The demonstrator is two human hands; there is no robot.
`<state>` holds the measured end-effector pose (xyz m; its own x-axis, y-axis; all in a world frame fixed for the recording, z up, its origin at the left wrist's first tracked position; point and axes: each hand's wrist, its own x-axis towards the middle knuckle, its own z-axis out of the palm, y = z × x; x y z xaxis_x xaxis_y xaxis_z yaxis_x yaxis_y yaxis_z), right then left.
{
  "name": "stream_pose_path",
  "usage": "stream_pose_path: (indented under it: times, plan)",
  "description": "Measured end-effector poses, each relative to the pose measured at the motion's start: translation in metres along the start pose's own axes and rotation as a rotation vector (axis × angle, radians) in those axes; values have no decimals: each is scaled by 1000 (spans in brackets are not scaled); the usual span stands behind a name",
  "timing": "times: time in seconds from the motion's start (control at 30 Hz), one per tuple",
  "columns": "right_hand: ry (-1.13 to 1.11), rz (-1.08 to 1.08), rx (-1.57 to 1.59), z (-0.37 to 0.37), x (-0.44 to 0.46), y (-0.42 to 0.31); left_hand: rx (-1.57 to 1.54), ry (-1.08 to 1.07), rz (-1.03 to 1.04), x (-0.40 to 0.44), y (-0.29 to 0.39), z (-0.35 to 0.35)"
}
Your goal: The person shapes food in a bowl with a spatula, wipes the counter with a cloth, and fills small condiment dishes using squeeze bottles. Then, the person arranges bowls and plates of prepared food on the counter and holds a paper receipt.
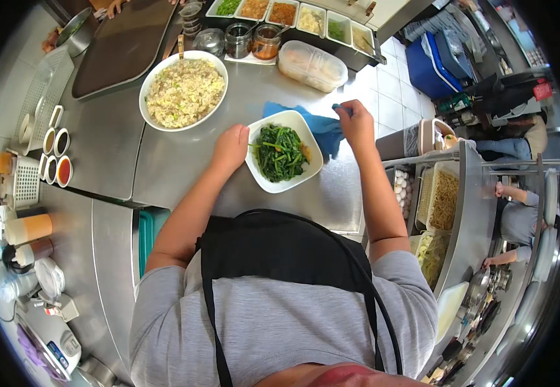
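Greens bowl (277, 186) stands on counter (180, 164). Rice bowl (175, 128) sits beyond, to its left. Lidded container (312, 66) lies right of jars (239, 42).

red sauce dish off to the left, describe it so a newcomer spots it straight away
From the big white rice bowl, look left across the steel counter to the group of small white dishes. The red sauce dish sits at the group's end nearest the person. It alone holds bright red sauce; its neighbours' sauces look dark or brownish.
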<state>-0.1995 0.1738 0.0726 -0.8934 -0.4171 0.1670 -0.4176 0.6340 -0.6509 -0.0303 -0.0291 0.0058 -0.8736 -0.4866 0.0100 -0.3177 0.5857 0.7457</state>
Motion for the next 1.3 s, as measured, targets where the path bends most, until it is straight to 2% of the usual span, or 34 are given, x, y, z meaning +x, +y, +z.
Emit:
stream_pose_path:
  times: [0.03,0.07,0.17,0.23,0.27,0.37,0.6,0.7,0.73,0.83,0.87,1.0,1.1,1.2,1.3]
  plan:
    - [-1,-30,-2,-3,1,-6,4,4,17,0,-2,-2]
    - [60,-227,-19,3,1,-9,8,5,39,5,-3,-3]
    - [-37,-562,14,31,0,-19,5,15,73,15,0,0]
    - [-121,-780,-231,43,4,-20,-3,16,91,18,3,0]
    - [-230,-818,-397,46,7,-16,-9,14,107,19,3,0]
    - [-297,-880,-549,38,1,-16,-17,34,144,21,2,-2]
    - [-428,-625,-585,0,-37,-10,-24,37,80,19,5,0]
    - [-427,-639,-539,-11,-57,-2,-29,77,83,18,4,4]
    - [-438,-591,-438,-15,-58,4,-48,88,66,17,3,6]
    - [-247,-259,-25,-23,-54,9,-90,110,27,13,-3,12]
    - [-176,-149,16,-23,-58,6,-92,114,24,12,-6,13]
    - [-115,-304,-254,4,-72,13,-264,31,-143,9,-7,17]
    - [-58,-423,-386,8,-82,11,-528,-103,-390,0,15,5]
    - [-114,-332,-314,18,-97,8,-661,-153,-489,-7,24,3]
    - [51,-177,-36,32,-102,3,-851,-150,-575,-10,23,10]
